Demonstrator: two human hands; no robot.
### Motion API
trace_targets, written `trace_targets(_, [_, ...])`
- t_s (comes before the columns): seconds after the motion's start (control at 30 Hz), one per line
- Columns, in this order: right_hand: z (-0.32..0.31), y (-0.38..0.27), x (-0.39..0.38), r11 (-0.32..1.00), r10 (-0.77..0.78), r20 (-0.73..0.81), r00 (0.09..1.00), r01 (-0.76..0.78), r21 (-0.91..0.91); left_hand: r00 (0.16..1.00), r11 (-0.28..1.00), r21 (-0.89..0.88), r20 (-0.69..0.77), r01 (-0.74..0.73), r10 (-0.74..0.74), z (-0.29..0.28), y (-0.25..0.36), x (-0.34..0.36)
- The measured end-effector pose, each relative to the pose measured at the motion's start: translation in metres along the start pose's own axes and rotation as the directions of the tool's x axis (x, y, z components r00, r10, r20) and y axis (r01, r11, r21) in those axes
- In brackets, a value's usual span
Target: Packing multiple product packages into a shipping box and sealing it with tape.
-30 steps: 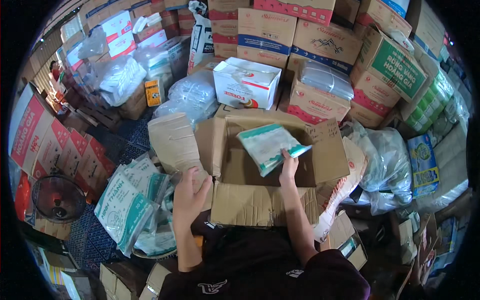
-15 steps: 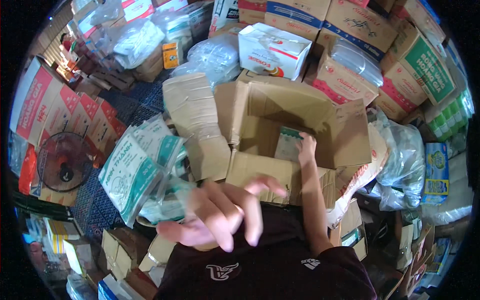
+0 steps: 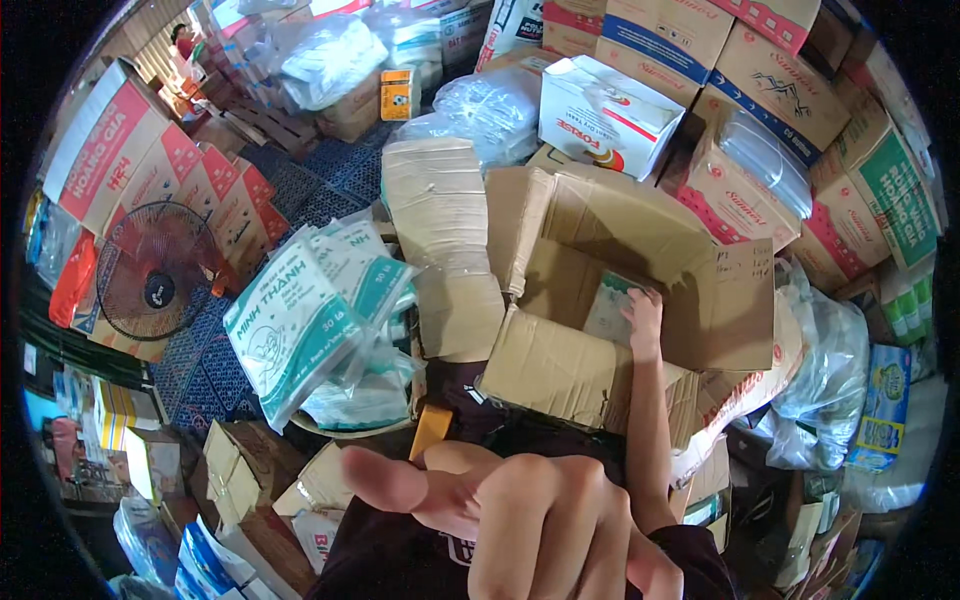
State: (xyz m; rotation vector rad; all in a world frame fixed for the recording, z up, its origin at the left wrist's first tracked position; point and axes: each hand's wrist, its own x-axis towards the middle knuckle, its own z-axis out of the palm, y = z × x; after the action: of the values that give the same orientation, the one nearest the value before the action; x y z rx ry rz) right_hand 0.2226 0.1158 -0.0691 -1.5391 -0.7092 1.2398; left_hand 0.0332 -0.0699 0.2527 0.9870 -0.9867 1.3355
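Up comes the left hand (image 3: 545, 520), lower and larger in the head view than in the last frame, its fingers bent, while the right hand (image 3: 645, 315) stays down inside the open carton (image 3: 555, 365). And there's the white-and-green packet (image 3: 606, 310), lying low in that carton, its right edge under the right hand's fingers! Shadow and angle make it a hard call: I cannot tell whether those fingers are clamped on the packet or merely resting on it, nor what, if anything, the left hand's curled fingers close around. Over to the left, the pile of packets (image 3: 290, 320) in similar colours leans up out of a round container (image 3: 335, 434), with a folded cardboard sheet (image 3: 445, 250) standing between it and the carton. My reading: it's the setting-down step, packet going into carton, and the placing looks nearly done. Next, I'd judge, calls for pressing the packet flat, fingers clear of the edge, then lifting that right arm out past the front flap.
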Motion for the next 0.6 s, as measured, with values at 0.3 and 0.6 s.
trace_targets(0.3, [-0.001, -0.001, 0.0, 0.997, -0.047, 0.026, 0.999, 0.048, -0.054, 0.998, 0.997, 0.073, -0.065, 0.022, -0.017, -0.004, -0.003, -0.012])
trace_targets(0.6, [0.059, -0.059, -0.007, 0.941, -0.059, 0.475, 0.878, 0.208, -0.267, 0.985, 0.977, 0.209, -0.171, 0.041, -0.005, -0.01, 0.005, -0.031])
